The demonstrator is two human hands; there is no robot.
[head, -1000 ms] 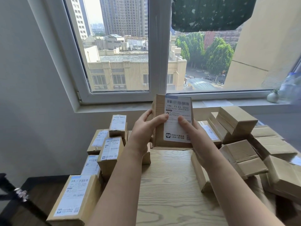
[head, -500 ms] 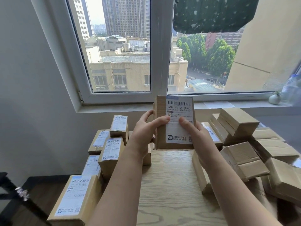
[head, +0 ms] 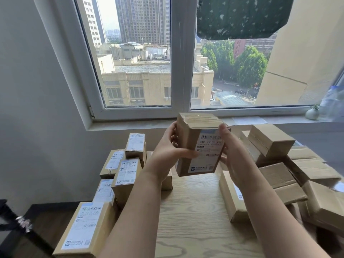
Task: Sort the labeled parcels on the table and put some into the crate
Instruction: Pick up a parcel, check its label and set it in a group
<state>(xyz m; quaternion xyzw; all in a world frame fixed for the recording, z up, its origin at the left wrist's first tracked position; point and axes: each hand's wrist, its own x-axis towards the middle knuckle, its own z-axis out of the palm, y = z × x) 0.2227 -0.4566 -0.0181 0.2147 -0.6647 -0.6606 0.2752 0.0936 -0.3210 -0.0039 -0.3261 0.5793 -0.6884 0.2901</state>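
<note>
Cardboard parcel [head: 193, 133], centre frame above the counter [head: 193, 211], is gripped by left hand [head: 165, 151] and right hand [head: 234, 159], fingers [head: 173, 135] curled round its side edges; advise thumbs clear of the label [head: 209, 146] while reading it.

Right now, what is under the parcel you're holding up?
Bare wooden table shows beneath the held parcel, gripped by the left hand and right hand. The table's far end behind it is covered.

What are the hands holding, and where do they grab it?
A labeled cardboard parcel, held above the table. The left hand grips its left edge, thumb across the front; the right hand grips its right edge.
</note>
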